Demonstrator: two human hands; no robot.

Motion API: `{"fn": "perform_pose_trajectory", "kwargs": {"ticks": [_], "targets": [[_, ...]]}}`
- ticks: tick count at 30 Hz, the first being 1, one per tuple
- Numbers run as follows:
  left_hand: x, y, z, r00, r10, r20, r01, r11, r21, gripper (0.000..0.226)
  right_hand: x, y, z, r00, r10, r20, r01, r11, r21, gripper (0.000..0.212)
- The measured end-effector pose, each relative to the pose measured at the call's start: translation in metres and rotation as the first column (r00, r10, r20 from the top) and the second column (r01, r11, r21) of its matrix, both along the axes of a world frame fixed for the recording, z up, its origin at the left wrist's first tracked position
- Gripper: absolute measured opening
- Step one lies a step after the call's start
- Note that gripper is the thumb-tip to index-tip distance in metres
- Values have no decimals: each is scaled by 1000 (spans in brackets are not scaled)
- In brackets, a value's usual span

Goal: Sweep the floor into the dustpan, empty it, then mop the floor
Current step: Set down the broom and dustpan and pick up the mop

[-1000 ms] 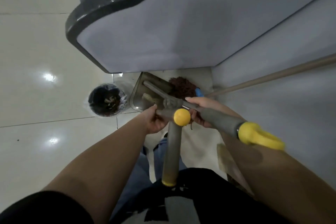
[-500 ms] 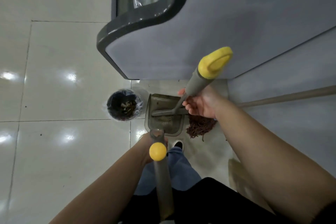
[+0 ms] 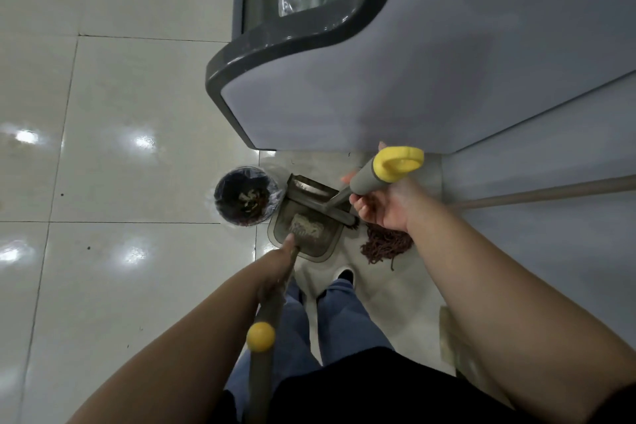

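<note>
Head view, looking down: right hand curls round the grey dustpan handle below its yellow grip, dustpan on the tile floor just beside the lined bin. Left hand grips the grey broom stick with a yellow knob, bristles inside the dustpan tray. Brown mop head lies right of the pan near a grey cabinet; no readable writing or labels.

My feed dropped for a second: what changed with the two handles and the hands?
The dustpan handle swung upright in the right hand; the broom handle drew apart in the left hand, its bristles now in the pan. Bin and mop stayed.
</note>
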State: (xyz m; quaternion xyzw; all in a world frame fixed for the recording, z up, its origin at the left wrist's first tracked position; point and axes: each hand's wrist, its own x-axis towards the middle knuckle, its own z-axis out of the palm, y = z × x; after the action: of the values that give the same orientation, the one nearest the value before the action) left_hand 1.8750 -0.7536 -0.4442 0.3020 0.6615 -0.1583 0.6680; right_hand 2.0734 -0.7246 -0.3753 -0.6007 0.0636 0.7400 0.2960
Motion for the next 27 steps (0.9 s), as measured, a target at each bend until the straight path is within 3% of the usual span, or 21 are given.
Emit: {"fn": "perform_pose_trajectory", "kwargs": {"ticks": [2, 4, 7, 9, 11, 14, 18, 20, 23, 27], "targets": [[1, 12, 7, 997, 68, -38, -64, 993, 102, 60, -3, 0, 3, 999, 43, 6, -43, 999, 24, 76], [9, 29, 19, 986, 143, 90, -163, 945, 284, 52, -6, -1, 4, 998, 62, -8, -61, 996, 61, 79], [26, 56, 51, 904, -44, 426, -180, 863, 472, 58, -8, 9, 4, 1000, 19, -15, -18, 995, 103, 78], [37, 70, 69, 845, -198, 497, -146, 809, 570, 54, -8, 15, 6, 999, -44, 7, 43, 991, 125, 79], [46, 81, 84, 794, -280, 539, -127, 792, 598, 48, -6, 18, 8, 992, -127, -3, 127, 983, 135, 79], [54, 83, 96, 713, -274, 645, -198, 804, 560, 43, 0, 16, 12, 987, -158, -44, 162, 976, 146, 87], [66, 84, 94, 755, -261, 602, -308, 669, 676, 40, 5, 22, 15, 998, -43, 36, 37, 985, 166, 94], [75, 90, 90, 777, -214, 592, -359, 622, 696, 36, 6, 29, 14, 995, -79, 53, 69, 983, 170, 89], [89, 104, 78, 843, -122, 523, -359, 598, 717, 26, 2, 42, 5, 987, -133, 95, 110, 970, 219, 79], [96, 130, 56, 921, -8, 390, -305, 607, 734, 23, -4, 59, -2, 963, -65, 263, 0, 971, 238, 72]]}}
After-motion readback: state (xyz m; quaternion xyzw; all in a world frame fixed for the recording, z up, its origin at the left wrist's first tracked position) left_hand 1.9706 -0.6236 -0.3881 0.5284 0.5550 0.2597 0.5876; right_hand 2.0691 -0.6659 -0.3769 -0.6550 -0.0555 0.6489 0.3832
